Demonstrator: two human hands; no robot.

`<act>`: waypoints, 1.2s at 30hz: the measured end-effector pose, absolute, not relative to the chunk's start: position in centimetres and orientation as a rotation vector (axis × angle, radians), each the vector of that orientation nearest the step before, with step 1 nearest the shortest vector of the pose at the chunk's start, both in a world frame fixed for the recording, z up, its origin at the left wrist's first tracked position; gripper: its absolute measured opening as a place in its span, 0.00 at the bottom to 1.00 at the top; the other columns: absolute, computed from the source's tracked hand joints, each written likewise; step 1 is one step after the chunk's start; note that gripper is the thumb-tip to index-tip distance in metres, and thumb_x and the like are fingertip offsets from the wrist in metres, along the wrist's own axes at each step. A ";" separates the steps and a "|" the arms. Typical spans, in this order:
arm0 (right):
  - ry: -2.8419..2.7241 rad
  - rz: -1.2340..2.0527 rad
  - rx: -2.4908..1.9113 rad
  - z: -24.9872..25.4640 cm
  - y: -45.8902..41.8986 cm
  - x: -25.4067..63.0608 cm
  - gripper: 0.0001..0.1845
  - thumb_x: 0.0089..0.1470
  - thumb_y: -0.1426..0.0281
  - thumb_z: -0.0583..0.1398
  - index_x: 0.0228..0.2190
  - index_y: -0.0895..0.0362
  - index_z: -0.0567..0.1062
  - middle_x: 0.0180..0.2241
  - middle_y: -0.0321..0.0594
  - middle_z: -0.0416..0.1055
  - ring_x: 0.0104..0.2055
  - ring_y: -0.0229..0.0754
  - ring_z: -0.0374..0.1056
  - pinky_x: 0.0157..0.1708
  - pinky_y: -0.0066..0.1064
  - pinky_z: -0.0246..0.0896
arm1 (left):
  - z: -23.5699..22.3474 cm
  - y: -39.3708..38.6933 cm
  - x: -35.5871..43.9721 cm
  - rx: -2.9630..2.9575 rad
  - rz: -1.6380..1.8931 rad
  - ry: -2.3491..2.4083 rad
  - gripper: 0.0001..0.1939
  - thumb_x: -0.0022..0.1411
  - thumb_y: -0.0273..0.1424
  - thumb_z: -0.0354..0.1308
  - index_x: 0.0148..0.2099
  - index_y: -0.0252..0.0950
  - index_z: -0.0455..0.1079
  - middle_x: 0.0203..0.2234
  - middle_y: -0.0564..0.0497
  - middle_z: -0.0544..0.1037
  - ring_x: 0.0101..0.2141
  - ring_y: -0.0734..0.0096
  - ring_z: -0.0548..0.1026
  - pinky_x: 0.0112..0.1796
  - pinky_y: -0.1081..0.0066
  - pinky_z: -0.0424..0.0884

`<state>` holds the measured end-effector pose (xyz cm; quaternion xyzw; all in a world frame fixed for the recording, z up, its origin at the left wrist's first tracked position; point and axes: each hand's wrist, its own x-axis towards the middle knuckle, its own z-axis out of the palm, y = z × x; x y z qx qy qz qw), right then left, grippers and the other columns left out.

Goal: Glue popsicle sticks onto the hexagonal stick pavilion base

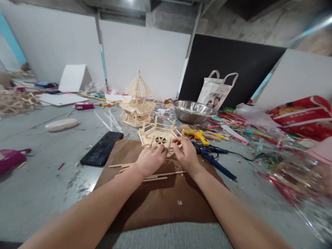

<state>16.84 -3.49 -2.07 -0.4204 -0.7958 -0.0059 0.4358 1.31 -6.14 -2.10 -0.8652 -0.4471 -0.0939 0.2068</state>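
A low many-sided frame of pale wooden sticks [160, 133], with upright posts around its rim, stands at the far edge of a brown cloth [166, 207]. At its near side, my left hand [152, 159] has its fingers curled in; what they grip is hidden. My right hand [186, 153] pinches with thumb and forefinger beside a front post [169, 144], and I cannot make out what is in the pinch. Several loose wooden sticks [158, 179] lie on the cloth below my hands. Behind the frame rises a stick pavilion [137, 112] with a pointed roof.
Left of the cloth lies a black phone [101, 148]; farther left is a white oval object [61, 124]. To the right are a yellow glue gun [199, 136] and a dark blue corded tool [214, 159]. A metal bowl [194, 112] and a white bag [214, 91] stand behind.
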 end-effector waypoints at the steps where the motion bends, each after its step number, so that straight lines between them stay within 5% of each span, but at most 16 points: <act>1: -1.955 0.015 -1.066 -2.1 -3.3 16.8 0.10 0.50 0.68 0.51 0.33 0.58 0.68 0.33 0.42 0.69 0.37 0.42 0.63 0.39 0.34 0.56 | -2.2 -6.1 1.3 -2.404 -0.267 -1.242 0.13 0.59 0.25 0.39 0.41 0.32 0.63 0.31 0.45 0.68 0.30 0.65 0.71 0.26 0.67 0.68; 9: -1.879 0.368 -1.041 -2.3 -2.2 16.4 0.18 0.50 0.68 0.51 0.44 0.59 0.64 0.40 0.45 0.69 0.42 0.41 0.64 0.42 0.35 0.57 | -2.2 -5.6 1.3 -2.398 -0.257 -1.220 0.14 0.60 0.27 0.38 0.42 0.33 0.64 0.31 0.45 0.69 0.30 0.68 0.71 0.26 0.69 0.67; 19: -1.880 0.518 -1.069 -1.8 -1.9 16.2 0.10 0.50 0.68 0.51 0.33 0.58 0.69 0.33 0.40 0.70 0.36 0.39 0.65 0.39 0.32 0.57 | -1.6 -5.8 1.0 -2.397 -0.241 -1.280 0.15 0.60 0.26 0.38 0.45 0.34 0.62 0.33 0.45 0.69 0.30 0.67 0.71 0.27 0.69 0.68; 36: -1.930 0.584 -1.046 -1.9 -2.1 16.2 0.08 0.50 0.69 0.51 0.33 0.58 0.66 0.29 0.37 0.67 0.32 0.37 0.63 0.36 0.30 0.57 | -1.4 -5.4 1.1 -2.378 -0.233 -1.368 0.14 0.59 0.25 0.38 0.44 0.34 0.62 0.33 0.45 0.69 0.28 0.67 0.71 0.25 0.69 0.67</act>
